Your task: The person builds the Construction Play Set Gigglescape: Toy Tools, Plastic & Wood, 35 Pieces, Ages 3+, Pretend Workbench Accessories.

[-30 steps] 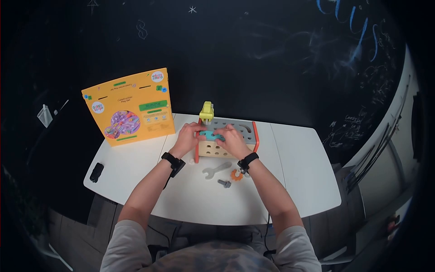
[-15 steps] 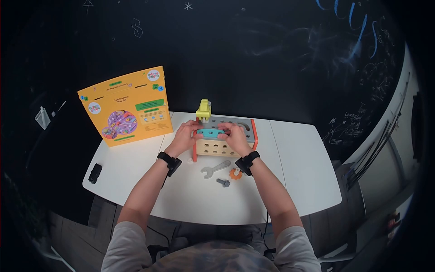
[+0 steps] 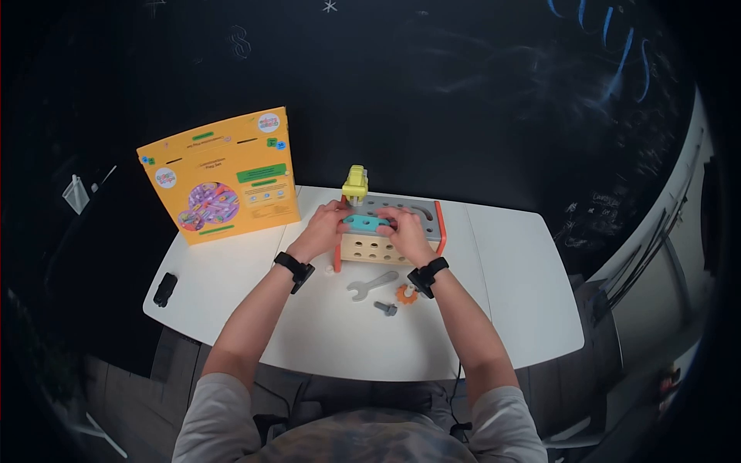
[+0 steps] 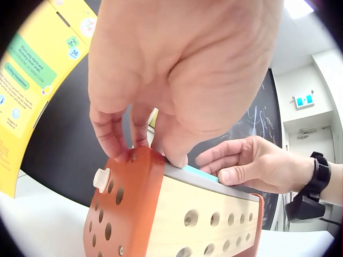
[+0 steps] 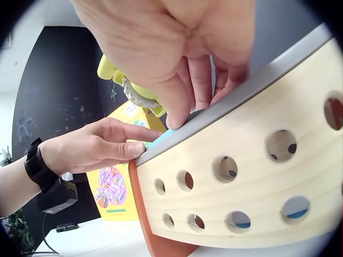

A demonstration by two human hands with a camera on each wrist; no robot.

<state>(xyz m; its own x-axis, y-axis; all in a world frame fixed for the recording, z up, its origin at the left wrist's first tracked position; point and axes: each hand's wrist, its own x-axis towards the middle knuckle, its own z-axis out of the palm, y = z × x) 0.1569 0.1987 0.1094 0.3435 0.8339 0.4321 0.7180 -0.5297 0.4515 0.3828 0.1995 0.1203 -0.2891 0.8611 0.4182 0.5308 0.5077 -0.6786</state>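
**Turquoise strip spans the gap between two hands**

From here, the turquoise strip (image 3: 363, 223) lies flat near the centre of the head view, along the front of the toy stand's grey top (image 5: 230, 101). Its long axis runs left to right, roughly parallel to the holed wooden front (image 3: 366, 251). Neither hand is clearly nearer: each is at one end.

The left hand (image 3: 315, 234) is barely open, thumb and forefinger pinching the left end, other fingertips touching the red side panel (image 4: 128, 214). The right hand (image 3: 411, 238) grips the right end, thumb in front, fingers bent behind. Below on the white bench (image 3: 502, 270) are a grey wrench (image 3: 374, 285), a bolt (image 3: 385, 309) and an orange gear (image 3: 407, 294).
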